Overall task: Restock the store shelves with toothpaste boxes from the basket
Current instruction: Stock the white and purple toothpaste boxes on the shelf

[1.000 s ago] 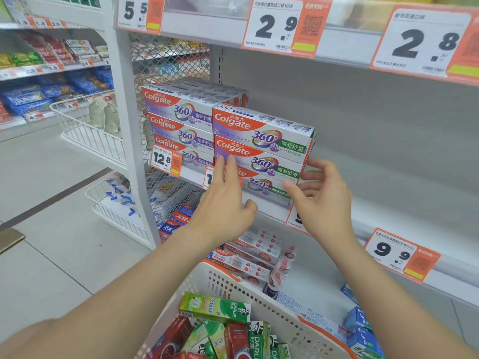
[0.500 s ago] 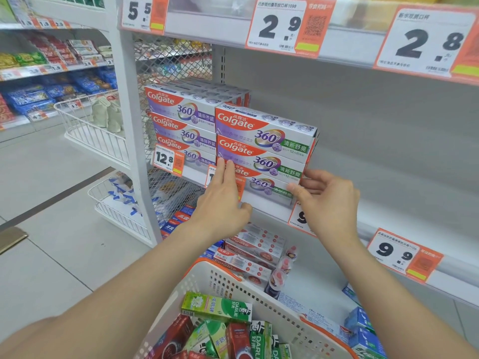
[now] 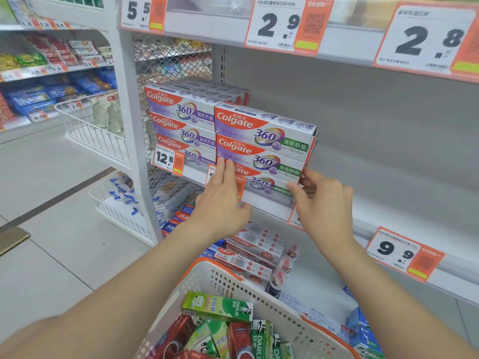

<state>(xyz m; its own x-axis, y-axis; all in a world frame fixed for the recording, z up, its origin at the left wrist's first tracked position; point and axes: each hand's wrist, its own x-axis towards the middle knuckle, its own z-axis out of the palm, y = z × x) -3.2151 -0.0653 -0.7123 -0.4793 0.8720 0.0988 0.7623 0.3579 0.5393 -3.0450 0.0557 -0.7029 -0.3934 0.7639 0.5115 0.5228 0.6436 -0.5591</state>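
Note:
Three Colgate 360 boxes are stacked on the middle shelf, beside a taller Colgate stack to their left. My left hand lies flat, fingers straight, against the front left end of the bottom box. My right hand pinches that box's right end, thumb on the front and fingers around the corner. The white basket with an orange rim sits below my arms. It holds several green Darlie boxes and red boxes.
To the right of the stack the middle shelf is bare, with a 9.9 price tag on its edge. The lower shelf holds red-and-white Colgate boxes and blue boxes. Wire baskets hang off the shelf end at left.
My right hand has come in from spread fingers to pinch the stack's right end. My left hand has slid slightly down the front. The boxes look squared up.

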